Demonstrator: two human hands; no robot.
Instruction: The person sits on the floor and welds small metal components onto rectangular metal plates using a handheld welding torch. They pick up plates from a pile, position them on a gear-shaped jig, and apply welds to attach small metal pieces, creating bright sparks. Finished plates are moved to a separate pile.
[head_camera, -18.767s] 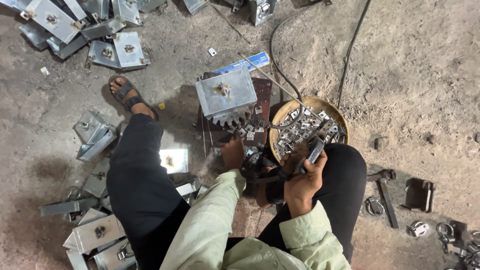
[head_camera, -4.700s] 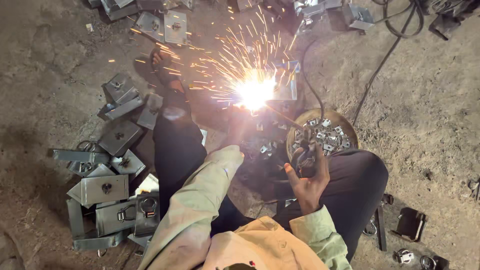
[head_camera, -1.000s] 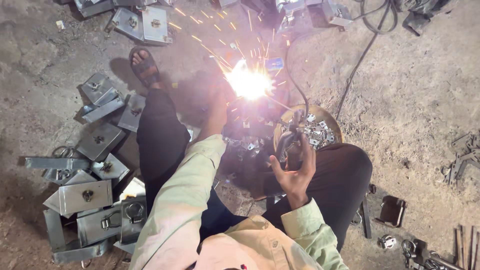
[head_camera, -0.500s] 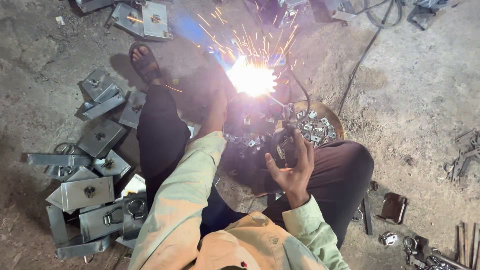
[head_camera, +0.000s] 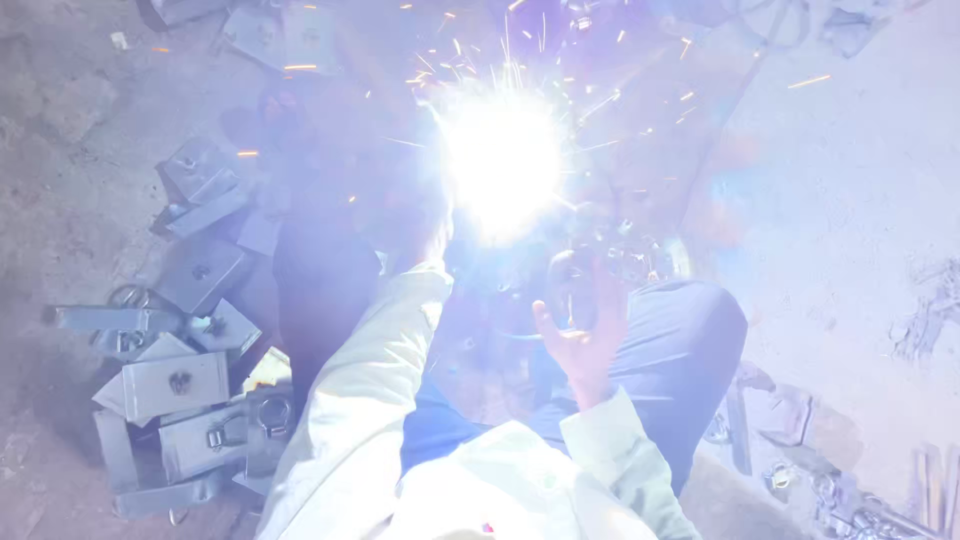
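a white welding flare (head_camera: 503, 160) burns at twelve o'clock from the person, washing most of the head view in blue-white haze, with orange sparks (head_camera: 455, 48) flying up and outward from it. the left hand (head_camera: 432, 232) reaches forward along a pale sleeve (head_camera: 372, 370) to the lower left edge of the flare; the glare swallows the fingers, so i cannot tell whether they are closed on anything or how wide they stand. the right hand (head_camera: 578, 325) is raised at about one o'clock from the body, just below and right of the flare, its fingers curled around a dark handle-like tool (head_camera: 568, 283) whose outline is too hazy to name. the workpiece under the flare is hidden by the light. the person sits on the floor (head_camera: 850, 200) with dark trousers (head_camera: 680, 350) at either side. at nine o'clock lies a heap of grey metal brackets (head_camera: 175, 385), flat plates with folded edges and small fittings, some stacked and overlapping, more of them up at ten o'clock. at four o'clock, near the right knee, small dark metal bits (head_camera: 780, 475) lie scattered on the floor.
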